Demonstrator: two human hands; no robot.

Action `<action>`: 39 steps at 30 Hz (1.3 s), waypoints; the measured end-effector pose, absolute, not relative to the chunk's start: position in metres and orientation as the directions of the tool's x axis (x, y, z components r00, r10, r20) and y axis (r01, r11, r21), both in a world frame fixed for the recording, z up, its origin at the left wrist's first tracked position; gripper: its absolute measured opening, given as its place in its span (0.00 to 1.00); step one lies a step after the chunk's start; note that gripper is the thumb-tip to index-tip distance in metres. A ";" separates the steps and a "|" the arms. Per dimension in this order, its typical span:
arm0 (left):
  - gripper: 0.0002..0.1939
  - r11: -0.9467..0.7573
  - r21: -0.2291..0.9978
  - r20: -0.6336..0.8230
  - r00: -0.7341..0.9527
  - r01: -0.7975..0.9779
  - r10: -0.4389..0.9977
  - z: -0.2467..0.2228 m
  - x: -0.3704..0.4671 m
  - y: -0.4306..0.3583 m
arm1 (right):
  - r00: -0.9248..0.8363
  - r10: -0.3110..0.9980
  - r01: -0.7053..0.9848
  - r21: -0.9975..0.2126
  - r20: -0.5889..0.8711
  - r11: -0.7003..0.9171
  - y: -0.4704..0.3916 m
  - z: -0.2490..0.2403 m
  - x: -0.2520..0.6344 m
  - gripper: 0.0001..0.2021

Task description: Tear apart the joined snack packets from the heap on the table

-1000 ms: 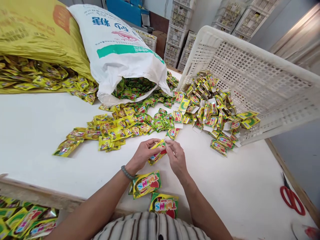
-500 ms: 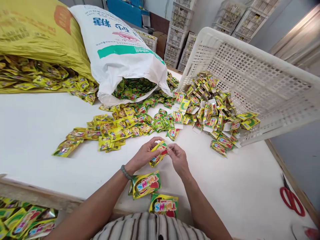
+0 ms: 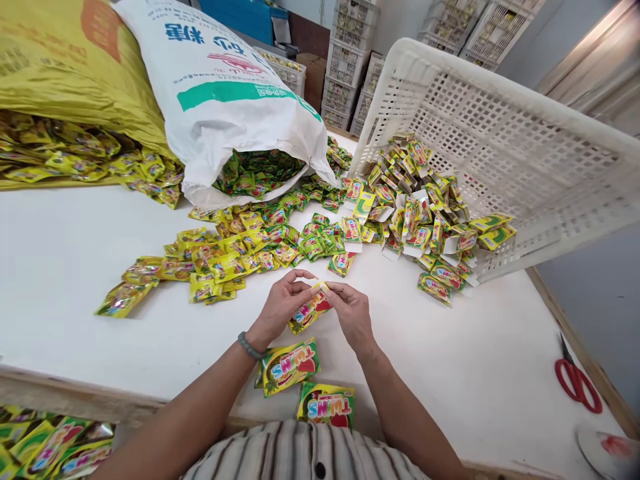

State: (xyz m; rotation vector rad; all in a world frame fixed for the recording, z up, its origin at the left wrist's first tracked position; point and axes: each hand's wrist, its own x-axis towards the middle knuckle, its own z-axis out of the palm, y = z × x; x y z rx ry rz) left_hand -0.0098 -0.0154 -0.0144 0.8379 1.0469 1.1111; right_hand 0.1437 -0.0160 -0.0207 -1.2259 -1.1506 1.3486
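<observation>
A small yellow and green candy box (image 3: 309,315) printed TWINS is held just above the white table. My left hand (image 3: 284,305) is closed on its left side, with thumb and fingertips at the upper end. My right hand (image 3: 351,313) pinches that same end, where a bit of white card shows between the fingertips. Nearer to me lie a TWINS box (image 3: 291,367) and, partly beyond my shirt's edge, another TWINS box (image 3: 327,403). Ahead of my hands are a row of yellow sachets (image 3: 220,260) and some green sachets (image 3: 320,240).
A white sack (image 3: 250,127) spills green sachets; a yellow sack (image 3: 75,73) stands left. A tipped white crate (image 3: 480,127) at right has a heap of small open boxes (image 3: 415,220) at its mouth. Red scissors (image 3: 577,385) lie by the right edge. Packed boxes (image 3: 55,443) sit lower left.
My left fingertips have moved up to the box's upper end, meeting my right fingertips there. The box sits slightly lower left in view. The whole view has shifted a little.
</observation>
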 end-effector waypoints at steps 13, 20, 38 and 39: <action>0.24 0.282 0.884 -0.272 0.081 -0.373 0.959 -0.007 -0.015 -0.015 | -0.156 0.985 0.143 -0.985 0.070 0.093 -0.028 -0.014 0.145 0.15; 0.23 0.314 0.896 -0.293 0.113 -0.313 0.949 -0.005 -0.029 -0.021 | -0.175 0.959 0.237 -0.937 0.221 0.259 -0.037 -0.018 0.135 0.14; 0.26 0.382 0.924 -0.382 -0.011 0.032 0.924 -0.023 -0.039 0.006 | -0.075 0.962 0.835 -0.511 0.262 0.204 0.029 -0.056 0.147 0.11; 0.27 0.399 0.917 -0.399 0.002 0.018 0.917 -0.027 -0.036 0.006 | -0.093 0.960 0.812 -0.537 0.265 0.227 0.020 -0.056 0.144 0.10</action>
